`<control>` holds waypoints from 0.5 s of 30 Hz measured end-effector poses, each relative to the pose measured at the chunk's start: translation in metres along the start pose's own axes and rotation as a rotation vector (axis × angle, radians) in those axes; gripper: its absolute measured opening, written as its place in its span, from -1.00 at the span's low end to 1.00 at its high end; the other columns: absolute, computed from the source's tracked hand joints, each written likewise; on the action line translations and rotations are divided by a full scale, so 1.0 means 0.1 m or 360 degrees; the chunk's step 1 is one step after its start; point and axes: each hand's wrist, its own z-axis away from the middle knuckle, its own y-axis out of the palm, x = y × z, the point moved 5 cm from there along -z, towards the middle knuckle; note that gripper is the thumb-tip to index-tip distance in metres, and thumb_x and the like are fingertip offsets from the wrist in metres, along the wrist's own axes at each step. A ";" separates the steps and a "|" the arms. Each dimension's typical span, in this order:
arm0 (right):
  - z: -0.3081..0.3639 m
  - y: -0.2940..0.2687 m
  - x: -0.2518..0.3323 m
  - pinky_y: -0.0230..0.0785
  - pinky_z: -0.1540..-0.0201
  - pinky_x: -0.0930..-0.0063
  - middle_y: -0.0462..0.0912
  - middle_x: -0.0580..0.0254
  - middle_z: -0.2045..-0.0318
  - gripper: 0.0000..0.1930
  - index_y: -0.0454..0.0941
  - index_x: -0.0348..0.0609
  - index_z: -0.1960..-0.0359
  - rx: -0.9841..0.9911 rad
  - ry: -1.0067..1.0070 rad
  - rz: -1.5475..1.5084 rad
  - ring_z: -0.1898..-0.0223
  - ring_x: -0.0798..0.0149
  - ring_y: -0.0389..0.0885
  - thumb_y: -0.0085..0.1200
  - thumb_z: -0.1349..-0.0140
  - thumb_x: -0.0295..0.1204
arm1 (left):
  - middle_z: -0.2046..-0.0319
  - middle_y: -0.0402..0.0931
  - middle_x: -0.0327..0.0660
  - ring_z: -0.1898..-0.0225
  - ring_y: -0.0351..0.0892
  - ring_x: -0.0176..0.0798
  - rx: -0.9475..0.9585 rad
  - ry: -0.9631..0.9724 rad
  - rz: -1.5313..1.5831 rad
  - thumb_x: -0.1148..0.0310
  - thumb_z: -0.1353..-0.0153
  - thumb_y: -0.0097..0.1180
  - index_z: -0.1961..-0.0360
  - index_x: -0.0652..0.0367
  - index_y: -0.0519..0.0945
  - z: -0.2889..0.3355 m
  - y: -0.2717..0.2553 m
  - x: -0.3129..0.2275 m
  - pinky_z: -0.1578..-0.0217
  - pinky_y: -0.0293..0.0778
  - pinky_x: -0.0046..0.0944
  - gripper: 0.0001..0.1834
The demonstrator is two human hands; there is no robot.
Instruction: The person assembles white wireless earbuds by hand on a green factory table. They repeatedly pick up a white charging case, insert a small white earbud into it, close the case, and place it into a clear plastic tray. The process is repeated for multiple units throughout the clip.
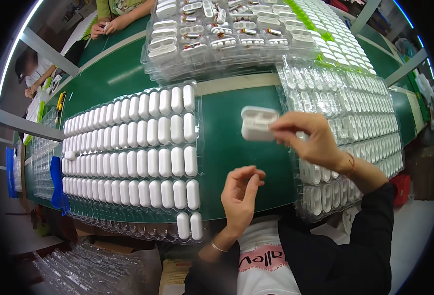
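Note:
My right hand (315, 140) pinches a white earbud charging case (259, 130) by its right end. The lid is flipped up, and hollows show inside it; the case hangs above the green bench. Lower and to the left, my left hand (239, 199) is raised with loosely curled fingers and the thumb apart, nothing visible in it. Left of that hand lies a clear plastic tray (128, 212) with rows of closed white cases (153, 162). Partly behind my right forearm, another clear tray (288, 73) holds rows of white hollowed case parts (359, 128).
Stacked clear trays (160, 73) with open cases and small parts stand at the far side. A blue object (57, 184) sits at the left tray's end. Empty clear trays (89, 268) lie below the bench. Another person's hands (109, 27) work across the bench.

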 end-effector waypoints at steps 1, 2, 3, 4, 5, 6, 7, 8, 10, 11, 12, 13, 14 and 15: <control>-0.21 -0.06 0.01 0.49 0.37 0.63 0.70 0.19 0.38 -0.81 0.66 -0.30 0.20 -0.0011 -0.0026 -0.0046 0.41 0.48 0.65 0.17 -0.14 -0.69 | 0.20 0.58 -0.06 0.16 0.61 -0.28 0.0041 -0.0010 -0.0062 0.60 -0.34 0.02 0.03 0.36 0.44 0.01 -0.03 0.04 0.14 0.57 -0.32 -0.80; -0.44 -0.11 -0.01 0.48 0.38 0.64 0.71 0.21 0.39 -0.83 0.66 -0.31 0.18 -0.0078 -0.0113 -0.0062 0.42 0.49 0.64 0.15 -0.19 -0.66 | 0.20 0.58 -0.09 0.18 0.61 -0.31 0.0037 -0.0023 -0.0042 0.61 -0.33 0.04 0.06 0.35 0.47 0.01 -0.03 0.11 0.16 0.57 -0.34 -0.82; -0.72 -0.16 -0.03 0.48 0.37 0.64 0.70 0.22 0.42 -0.82 0.66 -0.30 0.14 -0.0103 -0.0141 0.0030 0.43 0.50 0.63 0.13 -0.24 -0.61 | 0.20 0.58 -0.10 0.19 0.62 -0.32 0.0103 0.0038 -0.0154 0.61 -0.33 0.04 0.08 0.35 0.48 0.00 0.00 0.12 0.16 0.57 -0.36 -0.84; -1.01 -0.22 -0.10 0.48 0.37 0.62 0.70 0.20 0.44 -0.80 0.66 -0.29 0.10 -0.0203 -0.0270 0.0046 0.43 0.49 0.63 0.12 -0.26 -0.57 | 0.20 0.58 -0.11 0.20 0.62 -0.33 0.0174 0.0095 -0.0272 0.61 -0.33 0.05 0.10 0.35 0.50 -0.02 0.04 0.13 0.16 0.57 -0.37 -0.86; -1.33 -0.23 -0.08 0.49 0.35 0.60 0.71 0.18 0.44 -0.78 0.65 -0.29 0.08 -0.0208 -0.0296 0.0189 0.43 0.49 0.63 0.12 -0.26 -0.57 | 0.22 0.59 -0.13 0.22 0.62 -0.35 0.0214 0.0003 -0.0212 0.60 -0.32 0.06 0.12 0.34 0.52 -0.04 0.05 0.16 0.17 0.56 -0.40 -0.87; -1.68 -0.24 -0.16 0.51 0.33 0.59 0.72 0.15 0.44 -0.78 0.65 -0.30 0.09 -0.0252 -0.0417 0.0225 0.43 0.46 0.66 0.12 -0.25 -0.56 | 0.23 0.59 -0.14 0.21 0.62 -0.35 0.0246 -0.0021 -0.0240 0.59 -0.32 0.07 0.12 0.34 0.53 -0.05 0.06 0.16 0.17 0.56 -0.40 -0.87; -1.99 -0.24 -0.18 0.52 0.31 0.57 0.73 0.12 0.43 -0.79 0.66 -0.29 0.11 -0.0299 -0.0548 0.0316 0.42 0.42 0.69 0.12 -0.25 -0.53 | 0.23 0.58 -0.14 0.21 0.62 -0.35 0.0260 -0.0006 -0.0235 0.59 -0.34 0.05 0.12 0.34 0.53 -0.05 0.07 0.16 0.18 0.56 -0.41 -0.87; -2.37 -0.17 -0.29 0.53 0.29 0.54 0.73 0.11 0.45 -0.77 0.67 -0.27 0.13 -0.0323 -0.0576 0.0373 0.42 0.37 0.71 0.12 -0.20 -0.50 | 0.22 0.57 -0.14 0.21 0.62 -0.35 0.0244 0.0014 -0.0240 0.58 -0.35 0.04 0.12 0.33 0.54 -0.04 0.04 0.16 0.18 0.55 -0.41 -0.88; -2.98 0.15 -0.36 0.54 0.23 0.41 0.72 0.06 0.43 -0.77 0.71 -0.20 0.22 -0.0286 -0.0700 0.0486 0.38 0.16 0.72 0.14 -0.08 -0.48 | 0.21 0.54 -0.15 0.24 0.61 -0.35 0.0212 0.0071 -0.0316 0.58 -0.38 -0.03 0.14 0.33 0.55 -0.02 -0.06 0.12 0.20 0.55 -0.42 -0.87; -3.15 0.16 -0.32 0.53 0.21 0.36 0.72 0.05 0.42 -0.77 0.71 -0.18 0.24 -0.0324 -0.0764 0.0614 0.37 0.10 0.71 0.14 -0.05 -0.49 | 0.21 0.53 -0.15 0.24 0.60 -0.36 0.0255 0.0118 -0.0353 0.59 -0.38 -0.04 0.15 0.33 0.56 -0.03 -0.04 0.10 0.20 0.54 -0.42 -0.87; -3.28 0.18 -0.30 0.53 0.19 0.32 0.72 0.04 0.41 -0.77 0.72 -0.16 0.26 -0.0361 -0.0826 0.0739 0.35 0.04 0.71 0.13 -0.02 -0.49 | 0.21 0.52 -0.15 0.25 0.60 -0.36 0.0292 0.0166 -0.0392 0.59 -0.39 -0.05 0.15 0.33 0.56 -0.04 -0.01 0.08 0.20 0.54 -0.42 -0.86; -3.38 0.14 -0.39 0.53 0.20 0.33 0.72 0.04 0.39 -0.79 0.73 -0.16 0.28 -0.0352 -0.0835 0.0786 0.35 0.06 0.71 0.15 -0.02 -0.49 | 0.23 0.51 -0.15 0.26 0.59 -0.37 0.0313 0.0133 -0.0354 0.61 -0.38 -0.06 0.18 0.33 0.57 -0.07 0.03 0.08 0.21 0.54 -0.42 -0.86; -3.50 0.23 -0.45 0.53 0.20 0.34 0.72 0.05 0.38 -0.81 0.73 -0.16 0.30 -0.0325 -0.0861 0.0796 0.35 0.08 0.71 0.16 -0.03 -0.50 | 0.21 0.53 -0.13 0.25 0.60 -0.36 0.0309 0.0125 -0.0343 0.62 -0.37 -0.06 0.18 0.34 0.57 -0.07 0.04 0.07 0.20 0.55 -0.43 -0.86; -3.62 0.29 -0.49 0.53 0.20 0.36 0.72 0.05 0.36 -0.82 0.73 -0.16 0.31 -0.0300 -0.0887 0.0808 0.35 0.10 0.71 0.17 -0.03 -0.50 | 0.20 0.54 -0.12 0.24 0.62 -0.35 0.0316 0.0079 -0.0339 0.63 -0.37 -0.05 0.18 0.35 0.57 -0.07 0.04 0.08 0.20 0.56 -0.43 -0.86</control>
